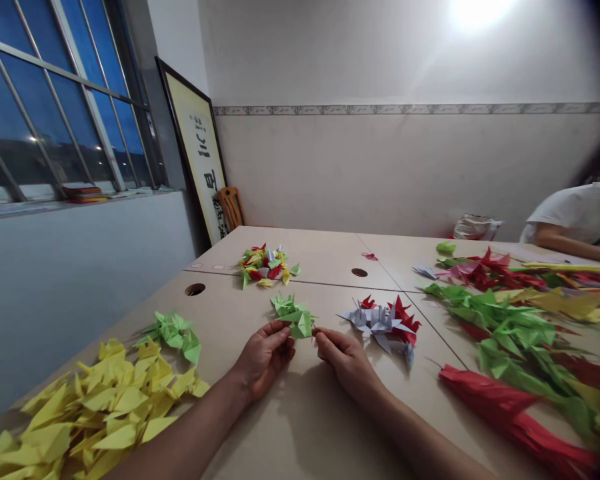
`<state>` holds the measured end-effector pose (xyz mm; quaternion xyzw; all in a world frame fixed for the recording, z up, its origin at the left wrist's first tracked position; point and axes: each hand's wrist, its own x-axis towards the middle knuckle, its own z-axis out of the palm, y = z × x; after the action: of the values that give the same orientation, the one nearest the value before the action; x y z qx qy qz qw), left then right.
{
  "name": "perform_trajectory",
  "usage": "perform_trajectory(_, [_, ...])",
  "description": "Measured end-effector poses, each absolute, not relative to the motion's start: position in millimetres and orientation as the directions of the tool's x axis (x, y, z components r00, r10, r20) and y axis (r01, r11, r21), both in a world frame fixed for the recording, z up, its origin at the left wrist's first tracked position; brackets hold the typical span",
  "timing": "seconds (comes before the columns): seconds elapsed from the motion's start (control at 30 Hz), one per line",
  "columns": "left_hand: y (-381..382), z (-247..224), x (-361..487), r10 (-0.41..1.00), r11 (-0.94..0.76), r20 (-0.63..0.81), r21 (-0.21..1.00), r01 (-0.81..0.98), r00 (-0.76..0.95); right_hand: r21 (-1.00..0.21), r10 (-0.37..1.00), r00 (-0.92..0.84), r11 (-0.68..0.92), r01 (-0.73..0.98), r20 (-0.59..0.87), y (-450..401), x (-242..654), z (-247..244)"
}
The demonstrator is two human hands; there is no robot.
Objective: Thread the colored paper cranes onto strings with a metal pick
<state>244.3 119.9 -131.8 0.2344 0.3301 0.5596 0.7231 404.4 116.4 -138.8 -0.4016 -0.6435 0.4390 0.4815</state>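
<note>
Between my two hands, above the table [275, 440], is a green folded paper piece [301, 325]. My left hand [266, 357] pinches its left side. My right hand [345, 363] is closed at its right edge, fingertips together; what they hold is too small to name. Just behind lie more green folded papers [284, 305]. To the right of my right hand sits a cluster of grey-white paper cranes [377, 320] with red ones [403, 312]. Left of my left hand are green folded papers [173, 333] and a large yellow paper pile [110, 407].
A mixed-colour paper heap [267, 263] lies further back, near a round table hole [195, 289] and another [359, 273]. Strung green papers [505, 327] and a red bundle [510, 407] cover the right side. A person in a white shirt [570, 210] leans on the table at far right.
</note>
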Motion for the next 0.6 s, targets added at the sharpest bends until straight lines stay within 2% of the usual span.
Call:
perform_trajectory(0.23, [117.4, -127.7, 246.4, 0.964, 0.265, -0.203, 0.743, -0.615, 0.17, -0.962, 0.946, -0.217, 0.262, 0.077, 0.241, 113.2, 404.6, -135.3])
perform_trajectory(0.43, [115.6, -126.8, 250.5, 0.981, 0.191, -0.173, 0.771, -0.607, 0.088, -0.983, 0.978, -0.1, 0.185, -0.005, 0.185, 111.4, 404.7, -132.1])
perform_trajectory(0.6, [106.3, -127.3, 257.8, 0.992, 0.015, 0.023, 0.952, -0.305, 0.122, -0.99, 0.992, -0.065, 0.101, -0.1, 0.108, 108.7, 407.5, -123.7])
